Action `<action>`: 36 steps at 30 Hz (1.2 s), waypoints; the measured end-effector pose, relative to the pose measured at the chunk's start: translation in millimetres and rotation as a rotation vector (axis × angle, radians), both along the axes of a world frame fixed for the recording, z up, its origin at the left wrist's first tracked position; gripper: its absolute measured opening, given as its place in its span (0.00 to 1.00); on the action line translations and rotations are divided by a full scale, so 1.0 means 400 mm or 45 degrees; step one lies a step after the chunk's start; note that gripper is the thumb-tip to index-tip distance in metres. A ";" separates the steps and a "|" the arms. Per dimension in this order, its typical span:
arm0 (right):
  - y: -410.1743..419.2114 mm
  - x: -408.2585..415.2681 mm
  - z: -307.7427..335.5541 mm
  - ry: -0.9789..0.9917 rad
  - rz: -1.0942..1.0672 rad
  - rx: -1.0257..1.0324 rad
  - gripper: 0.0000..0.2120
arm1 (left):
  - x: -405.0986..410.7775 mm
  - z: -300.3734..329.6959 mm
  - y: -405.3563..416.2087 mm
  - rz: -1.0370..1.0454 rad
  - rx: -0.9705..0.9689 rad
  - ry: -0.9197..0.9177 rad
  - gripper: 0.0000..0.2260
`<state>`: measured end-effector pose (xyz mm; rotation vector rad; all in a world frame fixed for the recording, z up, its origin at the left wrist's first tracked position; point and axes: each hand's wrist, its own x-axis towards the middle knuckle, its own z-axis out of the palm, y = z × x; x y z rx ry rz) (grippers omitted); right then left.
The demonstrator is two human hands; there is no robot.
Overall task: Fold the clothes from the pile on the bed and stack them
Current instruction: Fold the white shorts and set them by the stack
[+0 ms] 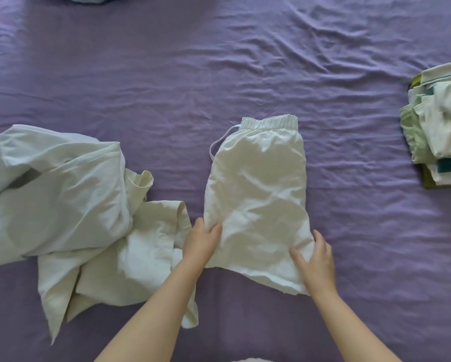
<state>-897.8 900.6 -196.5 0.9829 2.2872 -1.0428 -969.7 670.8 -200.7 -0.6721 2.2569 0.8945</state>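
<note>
Left of the shorts (255, 194), unfolded pile (62, 205), right, folded stack (438, 131)

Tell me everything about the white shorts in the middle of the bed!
The white shorts lie flat on the purple sheet, seemingly folded in half lengthwise. They look like thin, crinkly cloth. The gathered elastic waistband points away, with a thin drawstring loop beside it. The left hand and right hand pinch the near hem corners.
</note>
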 end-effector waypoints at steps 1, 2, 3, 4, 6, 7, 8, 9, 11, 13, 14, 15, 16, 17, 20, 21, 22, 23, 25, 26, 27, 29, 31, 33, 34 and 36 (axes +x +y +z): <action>-0.005 0.004 -0.002 0.003 -0.028 -0.044 0.30 | 0.007 0.005 0.001 0.019 0.033 0.047 0.14; -0.006 0.007 -0.001 -0.014 -0.065 -0.098 0.25 | 0.015 0.012 0.004 0.051 0.080 0.099 0.12; 0.001 0.007 0.004 -0.042 -0.082 -0.131 0.19 | 0.023 0.020 0.009 0.088 0.131 0.145 0.11; 0.015 0.005 0.011 -0.062 -0.086 -0.140 0.12 | 0.035 0.030 0.014 0.120 0.176 0.181 0.11; 0.063 0.004 0.025 -0.059 -0.127 -0.150 0.05 | 0.065 0.052 0.030 0.153 0.241 0.180 0.11; 0.091 0.004 0.038 -0.039 -0.161 -0.181 0.04 | 0.082 0.060 0.041 0.168 0.269 0.153 0.12; 0.121 0.007 0.053 -0.021 -0.180 -0.210 0.03 | 0.103 0.063 0.054 0.181 0.287 0.124 0.12; 0.150 0.010 0.066 -0.007 -0.161 -0.225 0.04 | 0.125 0.066 0.070 0.187 0.277 0.105 0.13; 0.201 0.023 0.084 -0.021 -0.045 -0.218 0.05 | 0.173 0.070 0.102 0.186 0.159 0.079 0.15; 0.239 0.044 0.088 -0.067 0.065 -0.195 0.06 | 0.215 0.069 0.130 0.189 0.033 0.019 0.17; 0.254 0.058 0.082 -0.097 0.115 -0.165 0.07 | 0.234 0.069 0.143 0.169 -0.036 -0.042 0.19; 0.267 0.072 0.073 -0.132 0.165 -0.124 0.07 | 0.252 0.069 0.158 0.093 -0.168 -0.101 0.24; 0.278 0.088 0.064 -0.172 0.208 -0.076 0.08 | 0.269 0.070 0.177 -0.041 -0.352 -0.123 0.28; 0.288 0.104 0.057 -0.204 0.220 -0.043 0.09 | 0.282 0.073 0.201 -0.183 -0.514 -0.081 0.29; 0.314 0.157 0.054 -0.163 0.004 -0.107 0.11 | 0.299 0.087 0.312 -0.337 -0.267 0.224 0.22; 0.318 0.174 0.058 -0.097 -0.107 -0.171 0.11 | 0.299 0.096 0.362 -0.294 -0.003 0.224 0.18; 0.320 0.190 0.061 -0.018 -0.220 -0.255 0.11 | 0.295 0.108 0.416 -0.228 0.238 0.153 0.15; 0.319 0.204 0.066 0.062 -0.327 -0.368 0.11 | 0.292 0.119 0.468 -0.144 0.428 0.066 0.13; 0.314 0.218 0.083 0.161 -0.494 -0.688 0.11 | 0.284 0.139 0.551 -0.039 0.664 -0.055 0.14; 0.314 0.221 0.093 0.187 -0.563 -0.906 0.11 | 0.284 0.145 0.576 -0.055 0.740 -0.075 0.18; 0.319 0.218 0.102 0.204 -0.644 -1.146 0.13 | 0.283 0.148 0.592 -0.118 0.786 -0.083 0.24; 0.344 0.206 0.113 0.202 -0.803 -1.519 0.18 | 0.277 0.147 0.595 -0.318 0.718 -0.039 0.33; 0.368 0.183 0.112 0.170 -0.663 -1.553 0.20 | 0.261 0.144 0.580 -0.520 0.470 0.205 0.27; 0.379 0.164 0.095 0.141 -0.336 -1.200 0.18 | 0.235 0.145 0.563 -0.544 0.254 0.434 0.14; 0.385 0.158 0.082 0.130 -0.226 -0.948 0.17 | 0.218 0.149 0.554 -0.502 0.212 0.439 0.10; 0.395 0.163 0.053 0.097 -0.051 -0.473 0.11 | 0.188 0.151 0.533 -0.446 0.246 0.364 0.04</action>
